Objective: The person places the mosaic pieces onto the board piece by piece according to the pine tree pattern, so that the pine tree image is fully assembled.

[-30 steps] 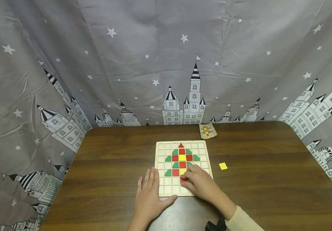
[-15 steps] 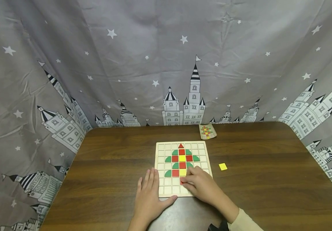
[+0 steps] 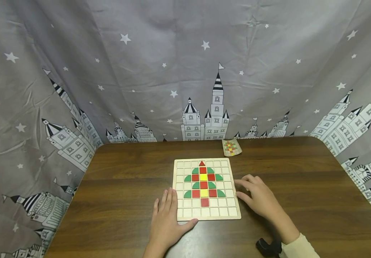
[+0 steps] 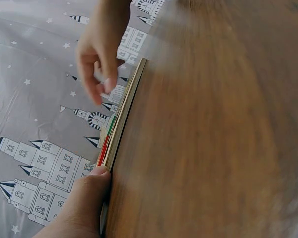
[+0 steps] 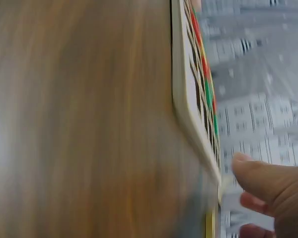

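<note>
A pale wooden grid board (image 3: 187,203) lies on the table, with red, yellow and green tiles forming a tree pattern. My left hand (image 3: 166,225) rests along its left side, fingers straight, thumb at the front edge. Lowest in the pattern sits a red square tile (image 3: 205,202). Just right of the board, my right hand (image 3: 259,197) hovers with thumb and fingers apart. The right wrist view shows a yellow tile (image 5: 209,225) on the table near that hand; in the head view the hand covers its place.
A small pattern card (image 3: 232,147) with a similar tree lies behind the board, at the back edge of the brown wooden table (image 3: 127,179). A grey castle-print curtain (image 3: 146,46) hangs behind. A black object (image 3: 268,247) is at the right wrist.
My right hand has let go of the red square tile, which now lies in its cell, and has moved right off the board to the yellow tile. The left hand stays put.
</note>
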Demonstrator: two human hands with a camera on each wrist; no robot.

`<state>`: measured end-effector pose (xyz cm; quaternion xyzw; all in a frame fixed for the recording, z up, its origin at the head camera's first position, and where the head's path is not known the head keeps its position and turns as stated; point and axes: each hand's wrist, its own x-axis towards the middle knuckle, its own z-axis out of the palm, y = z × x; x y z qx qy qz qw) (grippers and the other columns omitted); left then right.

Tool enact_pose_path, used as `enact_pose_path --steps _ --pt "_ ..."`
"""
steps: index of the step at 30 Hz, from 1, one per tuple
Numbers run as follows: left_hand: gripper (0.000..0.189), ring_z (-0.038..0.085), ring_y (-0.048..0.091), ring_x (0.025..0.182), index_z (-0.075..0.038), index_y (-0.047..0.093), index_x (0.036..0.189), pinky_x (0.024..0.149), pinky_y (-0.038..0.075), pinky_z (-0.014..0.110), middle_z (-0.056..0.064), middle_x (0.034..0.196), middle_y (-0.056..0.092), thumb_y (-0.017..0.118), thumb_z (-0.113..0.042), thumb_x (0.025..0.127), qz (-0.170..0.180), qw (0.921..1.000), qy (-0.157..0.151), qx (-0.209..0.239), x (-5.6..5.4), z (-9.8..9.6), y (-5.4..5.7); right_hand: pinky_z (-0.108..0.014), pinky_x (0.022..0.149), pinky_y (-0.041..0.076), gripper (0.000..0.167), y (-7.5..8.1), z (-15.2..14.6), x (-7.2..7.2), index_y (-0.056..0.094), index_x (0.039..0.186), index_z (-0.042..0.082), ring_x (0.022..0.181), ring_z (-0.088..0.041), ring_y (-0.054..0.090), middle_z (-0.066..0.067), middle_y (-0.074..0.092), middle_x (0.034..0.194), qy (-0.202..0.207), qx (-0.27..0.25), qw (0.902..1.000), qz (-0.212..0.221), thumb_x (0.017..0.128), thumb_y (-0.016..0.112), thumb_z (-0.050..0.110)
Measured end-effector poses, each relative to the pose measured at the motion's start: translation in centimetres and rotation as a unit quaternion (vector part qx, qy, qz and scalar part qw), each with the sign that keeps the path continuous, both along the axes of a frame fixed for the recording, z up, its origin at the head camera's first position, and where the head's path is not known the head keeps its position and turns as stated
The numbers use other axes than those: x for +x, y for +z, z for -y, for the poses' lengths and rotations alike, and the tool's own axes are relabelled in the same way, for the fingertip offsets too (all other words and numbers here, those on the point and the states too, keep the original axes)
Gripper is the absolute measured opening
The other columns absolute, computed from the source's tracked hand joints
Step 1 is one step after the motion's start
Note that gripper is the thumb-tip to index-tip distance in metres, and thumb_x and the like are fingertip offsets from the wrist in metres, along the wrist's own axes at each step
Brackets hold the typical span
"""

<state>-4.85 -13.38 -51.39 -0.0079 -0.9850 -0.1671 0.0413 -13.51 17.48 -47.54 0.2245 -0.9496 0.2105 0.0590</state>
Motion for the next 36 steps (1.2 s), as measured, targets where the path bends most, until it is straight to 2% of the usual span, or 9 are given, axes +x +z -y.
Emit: enact_pose_path --steps 5,8,15,18,23,30,36 --pt "0.121 0.031 0.024 0.152 -0.004 0.031 0.155 0.121 0.02 0.056 0.013 0.162 0.03 0.055 -0.088 0.071 -0.002 1.0 0.001 0.002 0.0 0.0 0.0 -0.045 0.082 0.052 0.051 -0.2 -3.0 -0.2 0.063 0.133 0.01 0.104 -0.027 0.056 -0.005 0.063 0.116 -0.016 0.017 0.9995 0.021 0.087 0.076 0.026" --pt "0.121 0.03 0.024 0.153 -0.004 0.031 0.155 0.122 0.019 0.056 0.013 0.162 0.03 0.055 -0.088 0.071 -0.003 1.0 0.002 0.004 0.1 0.0 0.0 -0.045 0.08 0.051 0.05 -0.3 -4.0 -0.1 0.063 0.134 0.011 0.102 -0.028 0.055 -0.006 0.061 0.116 -0.015 0.024 0.9992 0.029 0.087 0.076 0.025" --pt "0.121 0.03 0.023 0.153 -0.004 0.031 0.155 0.122 0.019 0.055 0.012 0.163 0.03 0.052 -0.089 0.071 0.001 1.0 0.001 0.0 0.1 -0.1 -0.2 -0.046 0.083 0.052 0.04 -0.6 -4.3 -0.1 0.069 0.125 0.013 0.102 -0.027 0.057 -0.003 0.062 0.113 -0.017 0.013 0.9988 0.044 0.087 0.076 0.025" --pt "0.121 0.03 0.023 0.153 -0.004 0.031 0.155 0.122 0.019 0.056 0.013 0.162 0.03 0.052 -0.09 0.071 0.002 1.0 0.001 0.0 0.1 -0.1 -0.2 -0.047 0.084 0.052 0.041 -0.7 -4.3 -0.1 0.068 0.125 0.012 0.103 -0.026 0.059 -0.002 0.064 0.111 -0.021 0.003 0.9984 0.052 0.087 0.076 0.025" --pt "0.121 0.031 0.023 0.153 -0.004 0.031 0.155 0.122 0.019 0.056 0.013 0.162 0.03 0.052 -0.09 0.071 0.005 1.0 0.003 0.0 0.0 -0.1 -0.2 -0.038 0.077 0.048 0.041 -0.7 -4.4 -0.2 0.069 0.125 0.013 0.096 -0.02 0.056 0.001 0.063 0.106 -0.028 0.002 0.9983 0.052 0.087 0.076 0.026" --pt "0.122 0.031 0.022 0.153 -0.005 0.031 0.155 0.122 0.019 0.056 0.013 0.163 0.029 0.051 -0.09 0.071 0.008 0.9999 0.006 -0.001 -0.1 -0.1 -0.1 -0.04 0.077 0.052 0.023 -0.8 -4.0 -0.3 0.072 0.104 0.014 0.089 -0.015 0.058 0.005 0.063 0.096 -0.02 0.025 0.9992 0.022 0.086 0.077 0.027" --pt "0.122 0.031 0.023 0.153 -0.004 0.031 0.155 0.121 0.019 0.056 0.013 0.163 0.029 0.052 -0.09 0.07 -0.002 1.0 0.006 -0.003 -0.1 0.0 -0.3 -0.026 0.066 0.044 0.019 -0.9 -2.5 0.1 0.07 0.101 0.015 0.076 -0.004 0.047 0.01 0.056 0.088 -0.005 0.011 0.9995 0.029 0.089 0.074 0.03"
